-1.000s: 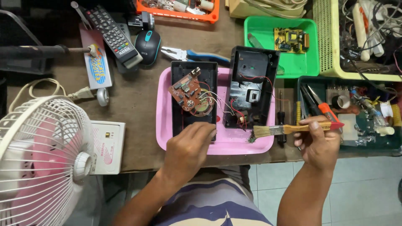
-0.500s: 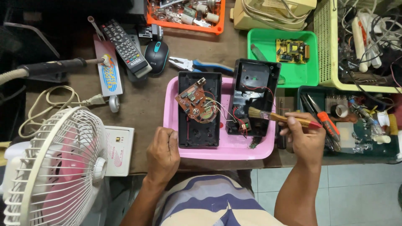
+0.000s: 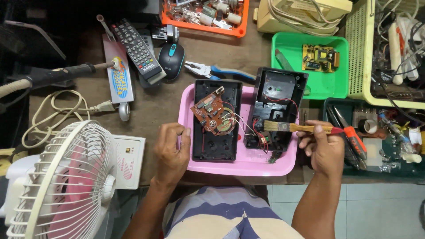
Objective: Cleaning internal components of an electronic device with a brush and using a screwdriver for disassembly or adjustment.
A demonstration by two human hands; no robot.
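On the pink tray (image 3: 283, 166) at the near edge of the bench (image 3: 164, 99), taken as landmark: one black case half (image 3: 217, 146) lying open on the tray's left part, a brown circuit board (image 3: 212, 116) propped tilted over it and tied by thin red and white wires (image 3: 241, 121) to a second black case half (image 3: 276, 95) on the tray's right part. Right hand (image 3: 325, 148), just off the tray's right edge: fingers (image 3: 310, 132) closed round the wooden handle of a small paintbrush (image 3: 294, 127), bristles resting over the lower part of the right case half; a pinch of dark debris (image 3: 275, 157) lies on the tray just below. Left hand (image 3: 172, 148), at the tray's left edge: fingers curled loosely, knuckles against the tray rim, holding nothing visible; whether it presses the tray cannot be told. Step in hand, as judged: brushing dust out of the opened casing. Next move, as judged, calls for light strokes kept clear of the wires, with the tray steadied. Beyond the tray's far edge: pliers (image 3: 219, 71), mouse (image 3: 171, 55), remote control (image 3: 139, 51). Left of the tray: white desk fan (image 3: 57, 181).
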